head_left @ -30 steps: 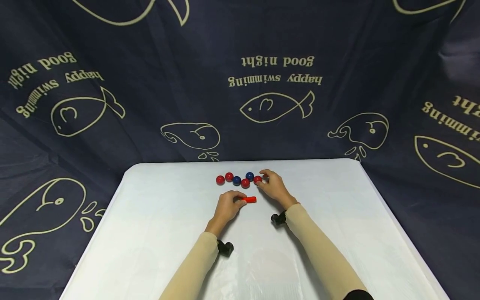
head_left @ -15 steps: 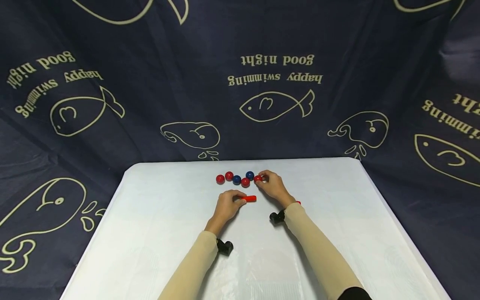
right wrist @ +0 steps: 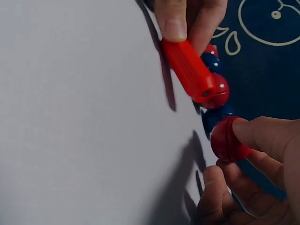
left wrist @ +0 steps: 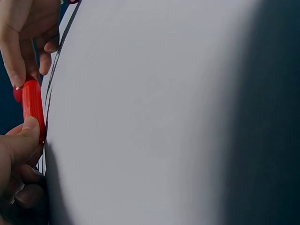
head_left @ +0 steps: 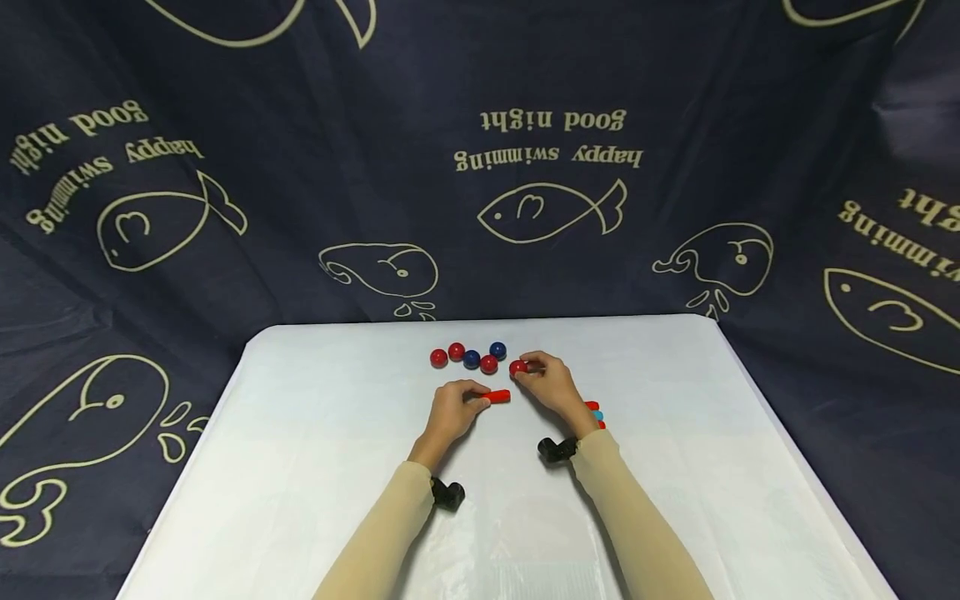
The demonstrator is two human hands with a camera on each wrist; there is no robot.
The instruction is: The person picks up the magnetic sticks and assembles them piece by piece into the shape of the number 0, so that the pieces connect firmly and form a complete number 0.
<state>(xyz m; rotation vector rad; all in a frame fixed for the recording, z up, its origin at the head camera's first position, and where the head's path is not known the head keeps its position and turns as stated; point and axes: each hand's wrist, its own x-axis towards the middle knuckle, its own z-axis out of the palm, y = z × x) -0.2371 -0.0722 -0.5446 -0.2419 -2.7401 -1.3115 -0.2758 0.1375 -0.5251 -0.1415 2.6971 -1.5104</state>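
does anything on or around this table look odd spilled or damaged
One oddity: the lettering on the dark cloth reads upside down. No spill shows, nor damage to the red stick in the left hand or the red ball in the right hand.

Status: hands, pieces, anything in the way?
Left hand pinching red stick. Right hand pinching red ball. Five other balls close by, none between ball and stick.

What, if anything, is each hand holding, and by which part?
The left hand pinches a red ridged rod by its left end in the head view; the right hand grips a glossy red ball by the side nearest that hand.
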